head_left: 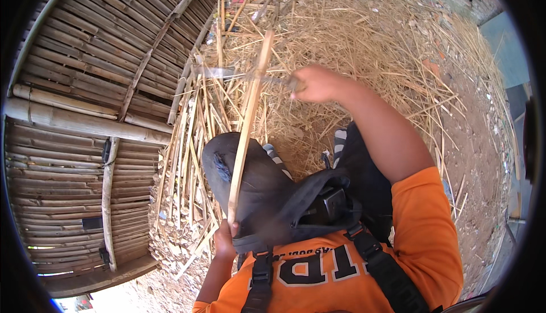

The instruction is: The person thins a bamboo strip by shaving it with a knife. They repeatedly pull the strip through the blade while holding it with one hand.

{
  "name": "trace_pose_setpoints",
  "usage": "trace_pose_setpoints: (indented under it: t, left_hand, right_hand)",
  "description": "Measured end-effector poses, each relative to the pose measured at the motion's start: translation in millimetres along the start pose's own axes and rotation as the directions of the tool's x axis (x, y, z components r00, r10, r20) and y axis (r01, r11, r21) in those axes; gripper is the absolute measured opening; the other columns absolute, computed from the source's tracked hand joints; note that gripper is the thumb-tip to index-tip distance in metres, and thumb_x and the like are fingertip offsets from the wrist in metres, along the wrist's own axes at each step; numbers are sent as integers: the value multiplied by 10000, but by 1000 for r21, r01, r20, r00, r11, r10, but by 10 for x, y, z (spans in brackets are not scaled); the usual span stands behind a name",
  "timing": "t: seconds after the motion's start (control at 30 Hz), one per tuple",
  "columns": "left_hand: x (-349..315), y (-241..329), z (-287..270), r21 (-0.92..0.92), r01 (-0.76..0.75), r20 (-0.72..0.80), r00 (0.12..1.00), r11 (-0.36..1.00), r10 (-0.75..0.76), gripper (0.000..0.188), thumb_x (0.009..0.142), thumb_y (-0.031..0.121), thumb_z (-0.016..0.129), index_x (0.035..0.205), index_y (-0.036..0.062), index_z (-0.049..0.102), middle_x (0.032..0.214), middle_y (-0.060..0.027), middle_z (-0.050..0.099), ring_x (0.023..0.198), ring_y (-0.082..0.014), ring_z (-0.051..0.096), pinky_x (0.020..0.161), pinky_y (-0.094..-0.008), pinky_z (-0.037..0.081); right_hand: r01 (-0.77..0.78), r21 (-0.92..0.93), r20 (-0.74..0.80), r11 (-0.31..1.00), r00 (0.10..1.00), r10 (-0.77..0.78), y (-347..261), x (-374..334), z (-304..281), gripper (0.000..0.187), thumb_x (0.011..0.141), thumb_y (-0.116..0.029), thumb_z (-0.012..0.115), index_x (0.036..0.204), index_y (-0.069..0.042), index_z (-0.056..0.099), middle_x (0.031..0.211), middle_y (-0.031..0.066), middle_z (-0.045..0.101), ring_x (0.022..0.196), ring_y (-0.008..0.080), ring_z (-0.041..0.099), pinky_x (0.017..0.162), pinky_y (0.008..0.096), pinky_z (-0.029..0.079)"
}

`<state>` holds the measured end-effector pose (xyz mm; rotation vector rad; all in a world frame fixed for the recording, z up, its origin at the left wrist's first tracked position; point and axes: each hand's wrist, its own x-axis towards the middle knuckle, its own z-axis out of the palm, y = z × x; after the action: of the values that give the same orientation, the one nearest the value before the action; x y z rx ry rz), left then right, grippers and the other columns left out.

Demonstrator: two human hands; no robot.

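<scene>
Bamboo strip (246, 134) slants over left knee (222, 143). Left hand (225, 240) at strip's lower end, grip curled round it. Right hand (316, 84) right of strip, grip closed on blurred knife (218, 73) crossing strip's upper part. Loose slats (188, 168) left of strip; bamboo wall (85, 45) farther left.

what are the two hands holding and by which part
The left hand grips a pale bamboo strip by its near end; the right hand holds a bladed tool by its right end, though blur hides the detail.
</scene>
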<state>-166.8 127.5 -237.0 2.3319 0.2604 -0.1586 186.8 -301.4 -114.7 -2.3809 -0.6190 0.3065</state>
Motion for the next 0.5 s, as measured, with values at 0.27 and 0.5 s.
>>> trace_pose_setpoints:
  t: [0.27,0.5]
  left_hand:
    - [-62,412,-36,233,-10,-96,995,973,33,404,1029,395,544,868,25,527,611,-244,585,581,-479,605,537,-522,467]
    - [41,514,-28,290,-67,-129,986,955,108,381,1002,361,574,829,32,492,566,-232,552,531,-469,581,499,-529,452]
  right_hand:
    - [192,-170,242,967,959,-148,-303,-102,115,287,869,-283,745,1064,-75,715,920,130,730,865,295,712,781,438,551]
    - [-175,45,-58,983,982,178,23,56,-97,364,908,-325,732,1173,-79,682,950,147,716,878,264,698,808,409,553]
